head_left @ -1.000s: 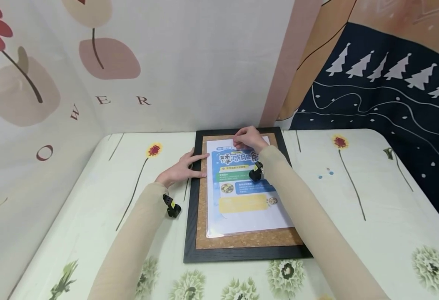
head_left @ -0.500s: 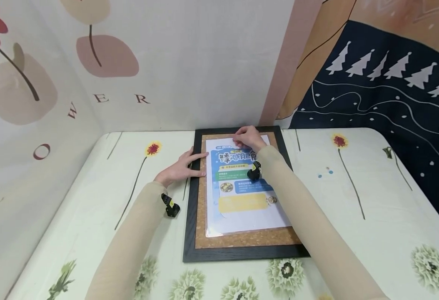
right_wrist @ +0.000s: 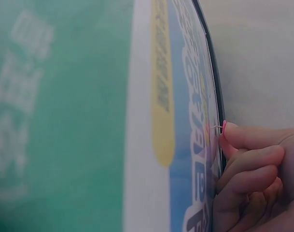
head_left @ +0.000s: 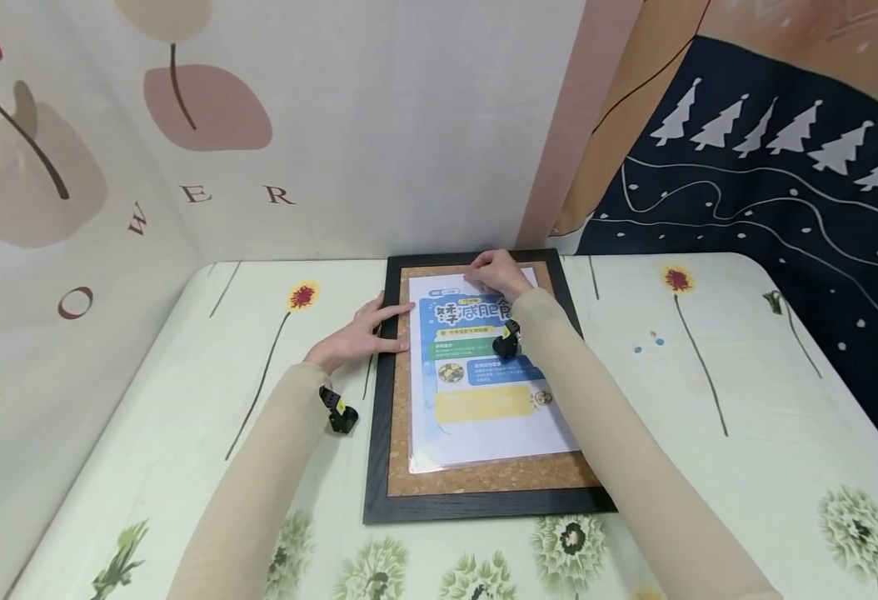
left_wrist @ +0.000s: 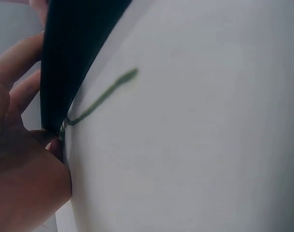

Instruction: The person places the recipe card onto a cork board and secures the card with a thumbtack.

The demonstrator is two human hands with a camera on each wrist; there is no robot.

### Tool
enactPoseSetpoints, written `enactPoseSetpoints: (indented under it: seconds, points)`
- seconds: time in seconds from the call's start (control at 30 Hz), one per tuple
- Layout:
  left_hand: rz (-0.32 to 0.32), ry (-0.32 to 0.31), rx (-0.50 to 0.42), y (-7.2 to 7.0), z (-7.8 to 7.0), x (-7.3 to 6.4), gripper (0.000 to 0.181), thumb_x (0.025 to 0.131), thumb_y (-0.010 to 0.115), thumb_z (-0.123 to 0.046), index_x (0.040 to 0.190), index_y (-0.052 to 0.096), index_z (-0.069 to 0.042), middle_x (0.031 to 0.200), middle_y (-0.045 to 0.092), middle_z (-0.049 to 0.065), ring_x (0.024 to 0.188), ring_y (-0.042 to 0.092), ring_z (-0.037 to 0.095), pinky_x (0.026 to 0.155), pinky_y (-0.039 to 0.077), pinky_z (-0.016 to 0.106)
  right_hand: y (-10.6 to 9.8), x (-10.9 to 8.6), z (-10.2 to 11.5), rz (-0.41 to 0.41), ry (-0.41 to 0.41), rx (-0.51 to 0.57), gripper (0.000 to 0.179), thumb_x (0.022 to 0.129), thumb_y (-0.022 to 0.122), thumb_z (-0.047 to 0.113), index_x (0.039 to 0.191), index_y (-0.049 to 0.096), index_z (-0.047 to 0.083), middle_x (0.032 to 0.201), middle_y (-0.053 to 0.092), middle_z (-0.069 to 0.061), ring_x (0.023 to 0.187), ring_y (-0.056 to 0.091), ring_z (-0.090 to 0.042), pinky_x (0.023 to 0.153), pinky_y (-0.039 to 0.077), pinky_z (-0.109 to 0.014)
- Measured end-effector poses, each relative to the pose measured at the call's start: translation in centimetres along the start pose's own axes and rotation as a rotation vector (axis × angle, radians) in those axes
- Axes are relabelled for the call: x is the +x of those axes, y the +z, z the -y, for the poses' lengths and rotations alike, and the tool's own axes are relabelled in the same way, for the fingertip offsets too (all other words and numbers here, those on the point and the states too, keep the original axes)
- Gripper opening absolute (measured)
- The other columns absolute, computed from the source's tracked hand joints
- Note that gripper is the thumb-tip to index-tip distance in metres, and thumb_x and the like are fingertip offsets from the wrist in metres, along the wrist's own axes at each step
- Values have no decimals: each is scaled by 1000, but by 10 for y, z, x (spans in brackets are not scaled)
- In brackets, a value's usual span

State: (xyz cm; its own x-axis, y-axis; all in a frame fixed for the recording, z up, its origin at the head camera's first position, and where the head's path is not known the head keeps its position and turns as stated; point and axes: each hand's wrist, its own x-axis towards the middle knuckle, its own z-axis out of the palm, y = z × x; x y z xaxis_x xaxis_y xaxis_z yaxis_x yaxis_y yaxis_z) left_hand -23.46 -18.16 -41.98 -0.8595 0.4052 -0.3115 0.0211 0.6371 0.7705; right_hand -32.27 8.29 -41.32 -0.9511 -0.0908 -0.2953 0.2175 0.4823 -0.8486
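A black-framed cork board [head_left: 484,479] lies on the table with a printed, glossy poster [head_left: 476,433] on its cork. My right hand [head_left: 499,273] is at the poster's top edge, pinching a pink-headed pushpin [right_wrist: 224,127] between thumb and fingertip. In the right wrist view the pin's thin metal point faces the poster's surface; whether it has entered the cork I cannot tell. My left hand [head_left: 356,335] rests across the frame's left side, its thumb and index finger stretched straight to the poster's left edge. The dark frame edge [left_wrist: 74,53] partly hides those fingers in the left wrist view.
A pale flower-print cloth [head_left: 776,400] covers the table. Small blue and grey dots [head_left: 651,341], too small to identify, lie right of the board. A white printed curtain [head_left: 379,125] and a dark tree-print curtain [head_left: 754,192] hang behind the table.
The whole scene has shifted slightly left and up in the head view. Both hands keep their places on the board and poster.
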Motion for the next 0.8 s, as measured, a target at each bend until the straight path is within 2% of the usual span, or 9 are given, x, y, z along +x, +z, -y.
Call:
enactPoseSetpoints:
  seconds: [0.47,0.8]
  points:
    - [21,9,29,-1,3,3,76,88,70,-37,152,32,-26,159,-14,13,143,-14,34,106,7,67,0,-1,2,-8,-13,-17,11,92,68,20,95,64,10,78,51,-4,61,46,-16,65,39,-29]
    - [21,6,28,0,4,3,76,88,70,-37,153,32,-26,159,-14,14,143,-15,35,105,6,68,3,-5,4,-23,-59,-40,11,92,67,15,88,62,7,86,56,-7,64,47,-18,65,39,-29]
